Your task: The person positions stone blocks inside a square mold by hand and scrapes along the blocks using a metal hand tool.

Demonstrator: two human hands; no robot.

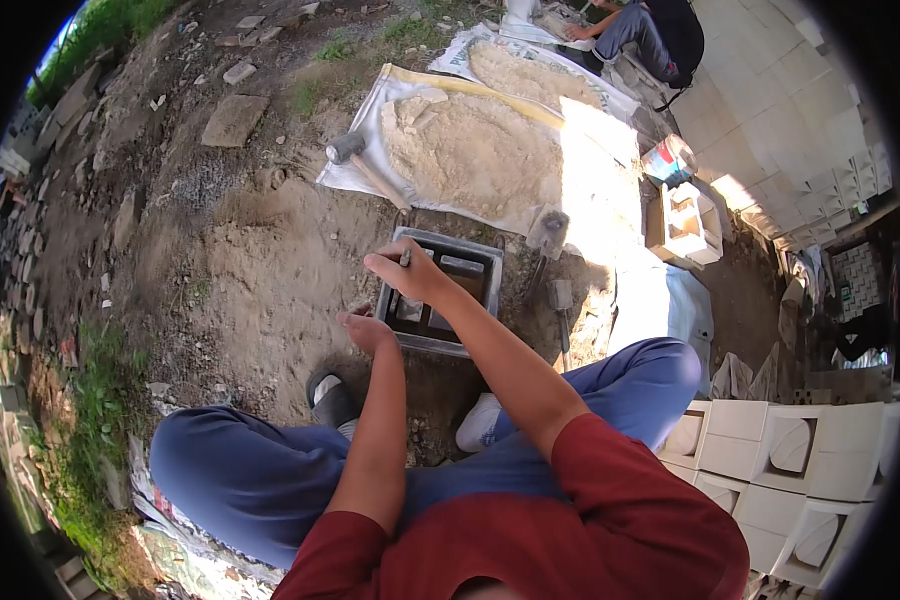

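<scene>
A grey rectangular block mold with inner compartments lies on the dirt between my feet. Above its upper left part, my right hand is closed around a short, dark, rod-like piece; its lower end is hidden. My left hand is at the mold's left side, fingers curled in; what they hold, if anything, is hidden. Right of the mold lie a trowel crusted with pale material and a smaller tool with a blocky head. Beyond the mold rests a mallet, its handle slanting toward me.
Pale sand is heaped on a white sack sheet, with a second heap behind. At right stand a hollow block, a bucket and stacked pale blocks. Another person sits at the far right. A flat stone lies left.
</scene>
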